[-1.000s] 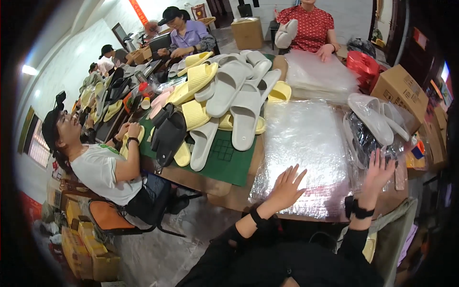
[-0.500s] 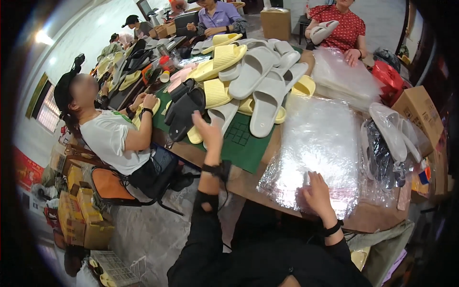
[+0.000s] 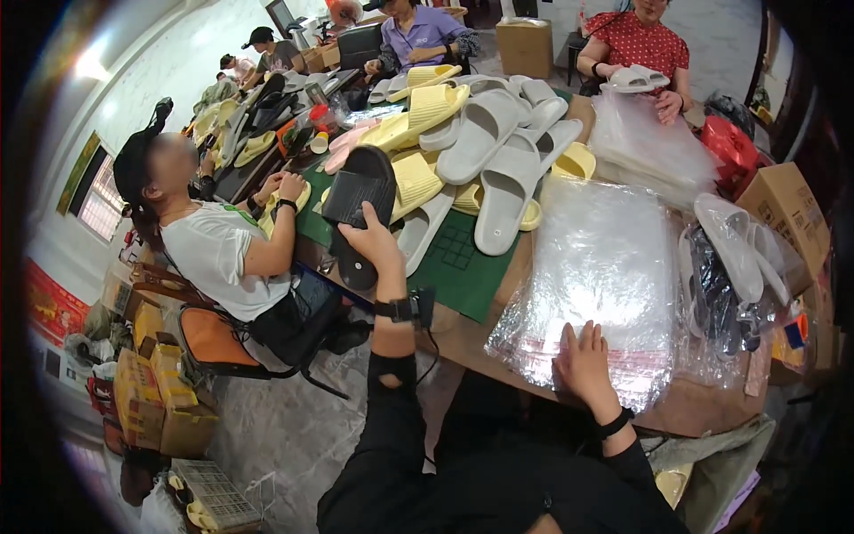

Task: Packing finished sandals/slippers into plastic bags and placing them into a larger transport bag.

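My left hand (image 3: 374, 245) grips a black slipper (image 3: 363, 178) at the near left side of the slipper pile. Another black sole (image 3: 354, 271) shows just below my fingers; whether it belongs to a second slipper in the same grip is hard to make out. Flat on a stack of clear plastic bags (image 3: 600, 240) lies my right hand (image 3: 585, 367), its fingers spread near the bags' closer edge. Yellow slippers (image 3: 415, 182) and grey slippers (image 3: 509, 191) are heaped beyond my left hand on a green mat (image 3: 476, 280).
At my left a seated co-worker (image 3: 209, 258) in a white shirt handles a yellow slipper. Across the table, a person in red (image 3: 636, 49) holds grey slippers beside more clear bags (image 3: 649, 138). Bagged slippers (image 3: 729, 245) and a cardboard box (image 3: 785, 214) stand at the right.
My left hand, open over the pile before, has closed on the black slipper and tilted it up. My right hand stays on the bags. The person in red has lowered the grey slippers.
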`<move>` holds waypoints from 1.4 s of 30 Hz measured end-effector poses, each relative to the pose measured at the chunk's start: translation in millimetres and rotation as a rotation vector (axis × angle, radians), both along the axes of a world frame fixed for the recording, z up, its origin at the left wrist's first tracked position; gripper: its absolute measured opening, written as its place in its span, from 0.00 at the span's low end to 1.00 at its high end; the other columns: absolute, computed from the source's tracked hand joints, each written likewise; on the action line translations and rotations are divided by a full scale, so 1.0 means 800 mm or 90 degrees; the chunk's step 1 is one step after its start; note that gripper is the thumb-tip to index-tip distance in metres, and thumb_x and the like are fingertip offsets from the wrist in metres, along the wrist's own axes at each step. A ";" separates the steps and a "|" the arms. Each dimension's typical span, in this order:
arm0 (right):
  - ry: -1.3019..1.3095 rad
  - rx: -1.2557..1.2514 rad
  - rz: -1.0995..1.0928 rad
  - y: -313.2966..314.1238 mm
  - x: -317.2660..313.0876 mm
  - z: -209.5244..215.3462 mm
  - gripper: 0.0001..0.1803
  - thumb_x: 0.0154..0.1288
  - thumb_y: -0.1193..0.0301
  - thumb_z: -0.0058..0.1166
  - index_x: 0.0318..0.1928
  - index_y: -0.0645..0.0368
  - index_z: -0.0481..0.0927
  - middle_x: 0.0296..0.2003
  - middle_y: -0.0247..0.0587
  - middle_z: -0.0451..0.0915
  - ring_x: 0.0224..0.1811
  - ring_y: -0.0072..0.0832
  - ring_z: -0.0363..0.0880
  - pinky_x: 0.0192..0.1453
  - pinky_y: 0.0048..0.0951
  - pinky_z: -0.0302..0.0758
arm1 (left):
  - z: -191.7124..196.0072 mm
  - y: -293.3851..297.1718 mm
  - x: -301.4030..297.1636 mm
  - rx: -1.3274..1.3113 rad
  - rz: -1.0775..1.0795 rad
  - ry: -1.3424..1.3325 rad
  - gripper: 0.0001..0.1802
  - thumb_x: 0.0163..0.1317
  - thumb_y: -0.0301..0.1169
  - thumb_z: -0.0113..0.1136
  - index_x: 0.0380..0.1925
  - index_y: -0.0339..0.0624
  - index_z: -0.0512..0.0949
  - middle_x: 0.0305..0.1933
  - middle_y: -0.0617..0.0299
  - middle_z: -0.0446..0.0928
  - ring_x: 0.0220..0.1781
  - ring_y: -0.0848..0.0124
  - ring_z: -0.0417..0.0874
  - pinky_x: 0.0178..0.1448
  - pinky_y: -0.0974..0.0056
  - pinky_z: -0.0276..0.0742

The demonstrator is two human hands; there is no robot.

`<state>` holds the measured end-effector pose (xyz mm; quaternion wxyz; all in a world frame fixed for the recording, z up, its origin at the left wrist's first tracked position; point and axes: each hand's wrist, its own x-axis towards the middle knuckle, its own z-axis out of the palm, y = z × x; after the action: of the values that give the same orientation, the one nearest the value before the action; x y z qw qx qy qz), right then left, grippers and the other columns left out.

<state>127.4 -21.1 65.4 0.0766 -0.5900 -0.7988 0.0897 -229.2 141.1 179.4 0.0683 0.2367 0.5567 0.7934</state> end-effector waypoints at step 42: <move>0.462 -0.093 0.003 0.034 0.055 0.051 0.32 0.60 0.64 0.57 0.65 0.49 0.64 0.64 0.72 0.54 0.63 0.63 0.60 0.66 0.45 0.60 | -0.151 -0.226 0.289 -0.308 -0.821 0.957 0.23 0.57 0.38 0.57 0.50 0.37 0.70 0.62 0.45 0.65 0.67 0.51 0.61 0.63 0.53 0.61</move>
<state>171.6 5.9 106.3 0.3125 -0.5219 -0.7123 0.3501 2.2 -39.9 58.3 0.1616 0.9083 0.3675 0.1176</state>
